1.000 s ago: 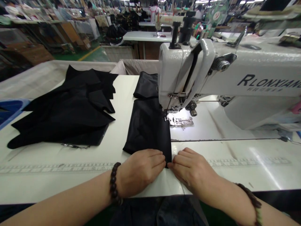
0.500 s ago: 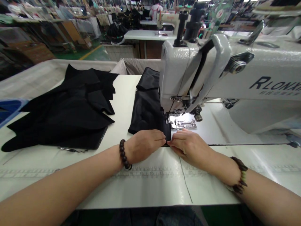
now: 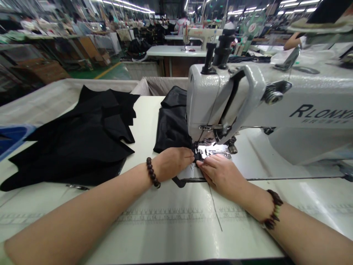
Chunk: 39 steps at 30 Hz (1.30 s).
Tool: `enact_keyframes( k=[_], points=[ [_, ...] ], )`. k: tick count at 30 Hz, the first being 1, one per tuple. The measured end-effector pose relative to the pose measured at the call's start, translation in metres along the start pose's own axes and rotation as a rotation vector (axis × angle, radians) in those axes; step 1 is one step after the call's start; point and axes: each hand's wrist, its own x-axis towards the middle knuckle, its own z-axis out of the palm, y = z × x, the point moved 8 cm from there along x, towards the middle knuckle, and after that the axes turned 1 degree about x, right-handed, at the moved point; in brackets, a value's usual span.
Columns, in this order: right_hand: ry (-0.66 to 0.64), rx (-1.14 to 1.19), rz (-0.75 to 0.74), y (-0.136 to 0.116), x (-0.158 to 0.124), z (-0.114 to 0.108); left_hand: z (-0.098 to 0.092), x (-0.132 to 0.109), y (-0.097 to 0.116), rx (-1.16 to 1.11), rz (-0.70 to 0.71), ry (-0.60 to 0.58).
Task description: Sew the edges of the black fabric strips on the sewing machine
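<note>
- Black, smooth, faintly glossy cloth panel [image 3: 171, 129], in the head view: it lies just beyond the left hand [image 3: 173, 162], its right side reaching under the white metal sewing machine [image 3: 217, 95] and its near end at the fingertips.
- The left hand is narrow, fingers laid together; the right hand [image 3: 222, 172] is narrow too, thumb and fingers drawn close. The fingertips cover the cloth's end, so I cannot tell whether either hand pinches or only presses it.
- Just ahead of those fingertips sits a small, shiny metal presser foot [image 3: 196, 150]; with the machine running, a finger straying forward could be caught.
- Uneven pressure between the hands could swing the slick panel, sending a seam off its edge or puckering it.
- From below the right hand a thin, dark, loose thread [image 3: 214, 206] trails towards the body; a wrist could snag it.
- Left of the left hand, near the forearm, lies a matt black heap of cut cloth pieces [image 3: 79, 136]; a careless elbow could drag it askew.
</note>
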Motion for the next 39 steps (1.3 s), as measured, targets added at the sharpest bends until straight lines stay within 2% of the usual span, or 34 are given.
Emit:
enact_keyframes(
  k=[8,15,24,31,36,39],
  points=[
    [0.036,-0.025,0.043,0.001,0.001,-0.002,0.005,0.007,-0.013,-0.057,-0.073,0.006],
    [0.017,-0.011,0.075,0.002,0.002,0.001,0.006,0.013,-0.021,-0.014,-0.127,-0.005],
    [-0.003,0.022,0.103,0.004,0.001,0.000,0.005,0.014,-0.021,0.020,-0.142,0.007],
    [0.119,0.069,0.084,0.000,-0.001,-0.008,0.001,0.010,-0.014,0.052,-0.119,0.010],
    [0.202,0.065,0.003,-0.004,0.001,-0.014,-0.006,0.005,-0.015,0.083,-0.229,0.033],
    [0.241,0.075,-0.034,-0.004,0.000,-0.018,0.000,0.004,-0.022,0.076,-0.314,0.020]
  ],
)
